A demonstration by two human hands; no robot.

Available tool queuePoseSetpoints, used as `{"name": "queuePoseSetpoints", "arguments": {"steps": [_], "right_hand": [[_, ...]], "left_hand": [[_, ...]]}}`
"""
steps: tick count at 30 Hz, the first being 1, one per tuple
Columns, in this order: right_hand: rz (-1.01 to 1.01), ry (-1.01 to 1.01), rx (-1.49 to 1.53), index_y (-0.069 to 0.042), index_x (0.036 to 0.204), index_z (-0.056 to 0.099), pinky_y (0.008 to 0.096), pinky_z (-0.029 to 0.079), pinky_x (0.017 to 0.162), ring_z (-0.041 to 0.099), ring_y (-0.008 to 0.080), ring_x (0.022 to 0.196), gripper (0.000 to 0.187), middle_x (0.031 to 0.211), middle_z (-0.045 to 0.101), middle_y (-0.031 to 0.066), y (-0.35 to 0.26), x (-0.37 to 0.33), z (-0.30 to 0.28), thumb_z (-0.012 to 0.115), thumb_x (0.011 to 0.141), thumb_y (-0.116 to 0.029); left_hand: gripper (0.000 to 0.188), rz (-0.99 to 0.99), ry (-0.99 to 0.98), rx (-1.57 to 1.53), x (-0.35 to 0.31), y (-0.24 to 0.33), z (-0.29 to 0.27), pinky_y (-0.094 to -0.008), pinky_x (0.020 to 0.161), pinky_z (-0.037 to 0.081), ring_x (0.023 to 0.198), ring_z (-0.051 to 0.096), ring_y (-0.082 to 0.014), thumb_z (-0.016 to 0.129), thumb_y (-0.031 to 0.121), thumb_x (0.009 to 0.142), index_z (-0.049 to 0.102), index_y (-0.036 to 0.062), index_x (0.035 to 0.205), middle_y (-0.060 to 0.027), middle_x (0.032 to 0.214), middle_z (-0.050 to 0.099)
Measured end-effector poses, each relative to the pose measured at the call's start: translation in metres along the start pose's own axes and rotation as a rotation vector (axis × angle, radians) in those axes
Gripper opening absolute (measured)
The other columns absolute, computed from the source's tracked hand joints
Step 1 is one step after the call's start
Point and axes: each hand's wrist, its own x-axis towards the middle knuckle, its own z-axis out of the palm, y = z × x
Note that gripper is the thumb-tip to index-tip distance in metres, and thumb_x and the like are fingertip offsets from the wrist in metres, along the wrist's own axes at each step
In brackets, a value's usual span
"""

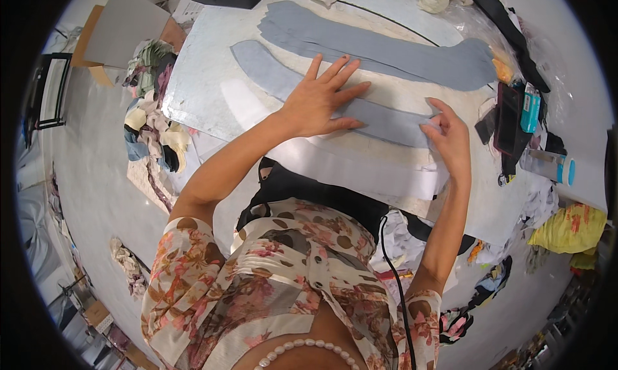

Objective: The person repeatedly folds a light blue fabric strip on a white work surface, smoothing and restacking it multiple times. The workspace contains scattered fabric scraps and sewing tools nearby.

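A curved blue-grey fabric strip (393, 122) lies across the pale worktable (199, 93). My left hand (315, 103) rests flat on the strip's middle with spread fingers, covering part of it. At the strip's right end is my right hand (450, 138). Its index finger and thumb are apart, with the thumb on the end of the fabric and the other fingers partly hidden. Just beyond the strip lies a stack of similar blue-grey fabric pieces (380, 51), close to my left fingertips. White strips of material (373, 170) lie on the near side.
To the right are a dark phone (508, 119), a turquoise box (530, 109) and a clear cup with a blue rim (550, 166). Fabric scraps (151, 132) heap up at the table's left edge. A black cord (393, 267) hangs down past my body. A yellow bag (570, 230) stands at right.
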Motion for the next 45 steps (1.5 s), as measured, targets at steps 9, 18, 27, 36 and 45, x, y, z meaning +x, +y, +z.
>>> {"name": "queuePoseSetpoints", "arguments": {"steps": [9,18,27,36,45], "right_hand": [[0.046,0.184,0.055,-0.01,0.124,0.061,0.0265,0.045,0.066,0.05,0.0125,0.069,0.056,0.075,0.055,0.0024,0.018,-0.004,-0.016,0.077,0.072,0.0],[0.028,0.267,-0.122,-0.011,0.126,0.06,0.0312,0.05,0.072,0.057,0.017,0.075,0.06,0.082,0.062,0.0075,0.017,-0.005,-0.009,0.082,0.07,-0.007],[0.079,0.346,0.281,-0.005,0.132,0.055,0.0193,0.042,0.06,0.047,0.004,0.065,0.059,0.079,0.057,-0.0017,0.046,-0.005,-0.021,0.073,0.077,0.003],[-0.005,0.529,-0.099,-0.001,0.116,0.062,0.0207,0.042,0.06,0.049,0.005,0.066,0.036,0.079,0.059,-0.0021,0.025,-0.008,-0.021,0.072,0.082,-0.004],[0.124,0.275,0.214,0.001,0.091,0.068,0.0207,0.041,0.056,0.051,0.0042,0.067,0.013,0.076,0.063,-0.0005,0.043,0.017,-0.024,0.068,0.087,-0.011]], "left_hand": [[0.078,-0.005,-0.025,0.014,0.0,0.0,-0.002,-0.0591,0.116,0.011,0.147,0.019,-0.033,0.051,0.068,0.085,0.046,0.0183,0.144,-0.013,0.159,0.023],[0.083,0.158,-0.068,0.036,0.018,0.024,-0.007,-0.0567,0.119,0.006,0.148,0.017,-0.0289,0.049,0.07,0.084,0.037,0.0211,0.149,-0.0108,0.159,0.021],[0.083,0.184,-0.124,-0.007,0.019,0.03,0.006,-0.055,0.12,0.004,0.148,0.015,-0.0274,0.049,0.068,0.083,0.034,0.0227,0.151,-0.0106,0.159,0.021],[0.083,0.177,-0.131,-0.009,0.017,0.031,0.006,-0.057,0.119,0.005,0.149,0.014,-0.0285,0.053,0.067,0.081,0.035,0.0232,0.15,-0.0114,0.159,0.021],[0.076,0.22,-0.07,0.005,0.016,0.027,0.022,-0.0584,0.117,0.005,0.148,0.018,-0.0315,0.041,0.067,0.09,0.039,0.0185,0.148,-0.0167,0.158,0.024]]}}
